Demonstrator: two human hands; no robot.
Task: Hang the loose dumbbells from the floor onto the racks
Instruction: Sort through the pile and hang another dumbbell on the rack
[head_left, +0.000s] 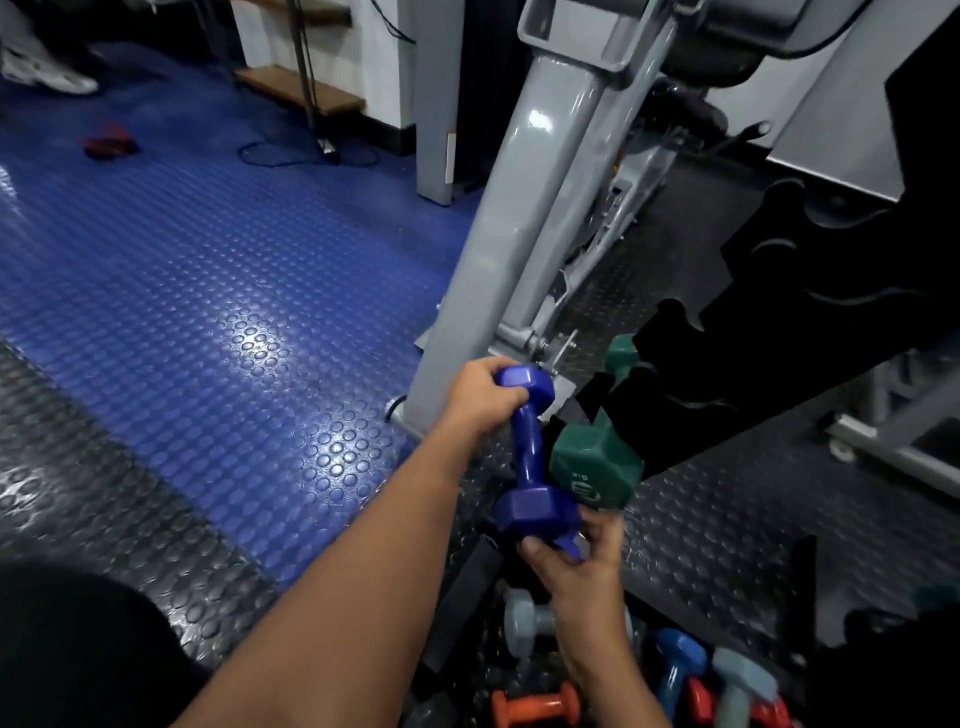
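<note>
Both hands grip one glossy purple hex-ended dumbbell (530, 457), left hand (480, 397) on its far head, right hand (576, 566) under its near head, touching the green hex dumbbell (597, 462) on the black notched rack (727, 374), with open blue studded floor (208, 291) leftward.

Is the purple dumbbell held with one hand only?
No: the left hand grips the upper head of the purple dumbbell, and the right hand holds its lower head.
</note>
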